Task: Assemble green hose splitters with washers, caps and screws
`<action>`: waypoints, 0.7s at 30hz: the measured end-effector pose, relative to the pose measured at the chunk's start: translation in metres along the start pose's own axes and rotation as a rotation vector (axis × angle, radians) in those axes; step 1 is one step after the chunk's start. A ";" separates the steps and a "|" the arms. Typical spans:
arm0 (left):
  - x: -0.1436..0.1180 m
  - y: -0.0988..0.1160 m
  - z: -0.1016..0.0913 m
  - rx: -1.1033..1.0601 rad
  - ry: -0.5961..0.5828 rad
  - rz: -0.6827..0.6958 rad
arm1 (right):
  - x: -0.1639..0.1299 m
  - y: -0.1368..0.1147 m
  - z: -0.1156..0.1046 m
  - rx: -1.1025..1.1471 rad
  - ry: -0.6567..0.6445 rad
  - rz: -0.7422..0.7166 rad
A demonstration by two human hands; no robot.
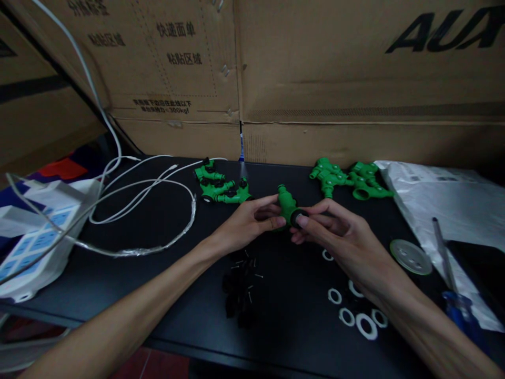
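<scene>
A green fitting [286, 202] is held up above the dark table [292, 337], and other places are given from it. Its body is pinched from the left side by the left hand [246, 218], with the thumb in front and the fingers bent around behind. At its near, wider end a black ring [294, 217] is pinched between the thumb and fingers of the right hand [345, 234]; whether the ring is fully seated cannot be told. The fitting thus lies between the two grips, its narrow end left uncovered and pointing away. The body is probably steadied by the left hand so that the ringed end can be handled by the right.

Beyond the fitting to the left, green pieces with black parts [219, 188] are gathered; beyond it to the right, more green pieces [329, 173] are heaped. Nearer than the fitting, small black parts [239, 302] are laid to the left and white rings [359, 324] to the right, presumably kept apart by kind and within easy reach.
</scene>
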State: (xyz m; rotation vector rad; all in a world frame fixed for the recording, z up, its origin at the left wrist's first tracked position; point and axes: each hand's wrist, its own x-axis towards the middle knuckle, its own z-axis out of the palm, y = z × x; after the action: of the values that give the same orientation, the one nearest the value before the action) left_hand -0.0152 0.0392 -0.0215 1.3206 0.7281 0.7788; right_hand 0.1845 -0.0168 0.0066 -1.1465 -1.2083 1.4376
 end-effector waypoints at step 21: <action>0.000 0.003 -0.001 0.044 -0.006 0.007 | 0.000 0.001 0.000 -0.013 0.002 -0.013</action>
State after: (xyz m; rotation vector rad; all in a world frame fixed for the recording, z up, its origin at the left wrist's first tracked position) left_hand -0.0168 0.0398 -0.0187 1.3652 0.7400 0.7677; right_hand 0.1840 -0.0171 0.0060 -1.1466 -1.2237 1.4201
